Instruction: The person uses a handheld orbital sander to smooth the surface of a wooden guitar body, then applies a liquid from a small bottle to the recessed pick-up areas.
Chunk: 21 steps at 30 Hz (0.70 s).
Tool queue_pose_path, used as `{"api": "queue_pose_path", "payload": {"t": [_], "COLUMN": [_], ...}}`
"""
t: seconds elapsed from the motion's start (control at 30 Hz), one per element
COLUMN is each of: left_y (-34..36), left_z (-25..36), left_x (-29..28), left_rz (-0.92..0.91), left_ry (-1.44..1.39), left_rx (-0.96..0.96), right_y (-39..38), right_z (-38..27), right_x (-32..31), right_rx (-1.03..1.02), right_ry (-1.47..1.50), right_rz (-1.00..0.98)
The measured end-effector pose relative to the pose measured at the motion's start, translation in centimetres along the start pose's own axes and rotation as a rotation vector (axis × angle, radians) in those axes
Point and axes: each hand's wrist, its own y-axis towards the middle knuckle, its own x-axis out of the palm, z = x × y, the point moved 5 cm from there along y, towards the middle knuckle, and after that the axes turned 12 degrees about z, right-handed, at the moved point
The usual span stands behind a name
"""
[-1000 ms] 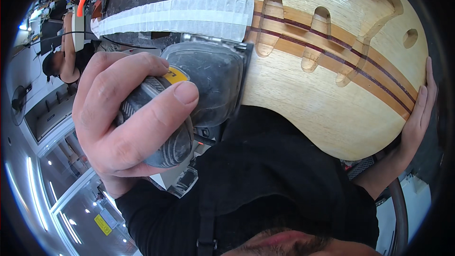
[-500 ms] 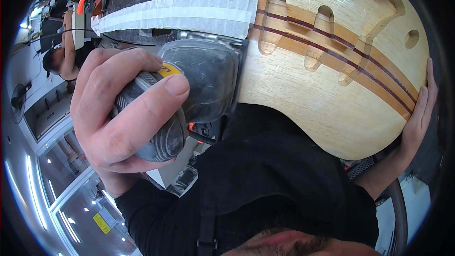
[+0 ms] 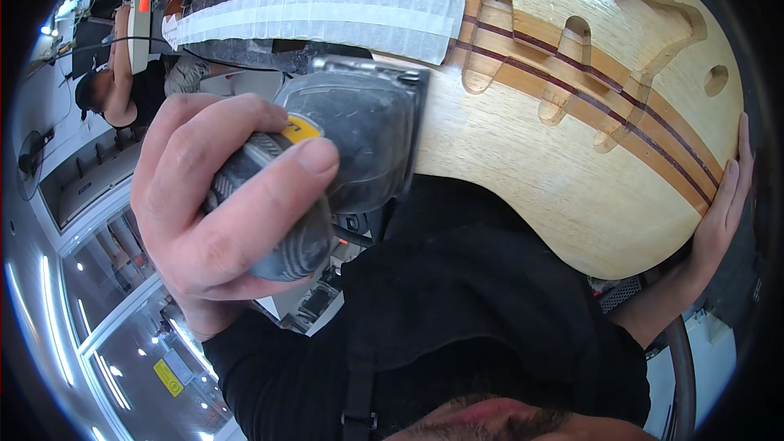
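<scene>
Left hand (image 3: 220, 212) closed tight around the grey body of a palm sander (image 3: 327, 163), thumb laid across the top near the yellow patch. Sander pad set against the lower edge of an unfinished wooden guitar body (image 3: 555, 155), just beside the taped neck (image 3: 318, 16). Guitar long axis running from the neck at upper left to the rounded tail at right, dark centre stripes following it. Right hand (image 3: 723, 212) open, fingers flat against the tail edge, bracing only. Left hand nearer the neck joint; bare wood extending rightward from the sander.
</scene>
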Motion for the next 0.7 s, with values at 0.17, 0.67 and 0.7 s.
{"api": "queue_pose_path", "payload": {"t": [0.17, 0.67, 0.7], "left_y": [-0.8, -2.4, -2.4], "left_z": [0.3, 0.6, 0.3], "left_x": [-0.3, -0.9, -1.2], "left_rz": [-0.058, 0.031, 0.06], "left_ry": [-0.013, 0.035, 0.045], "left_rx": [0.009, -0.065, -0.097], "right_y": [0.0, 0.0, 0.0], "right_z": [-0.1, 0.0, 0.1], "right_x": [0.0, 0.0, 0.0], "right_rx": [0.022, 0.099, 0.125], "right_ry": [0.026, 0.104, 0.127], "right_rz": [0.008, -0.026, -0.026]}}
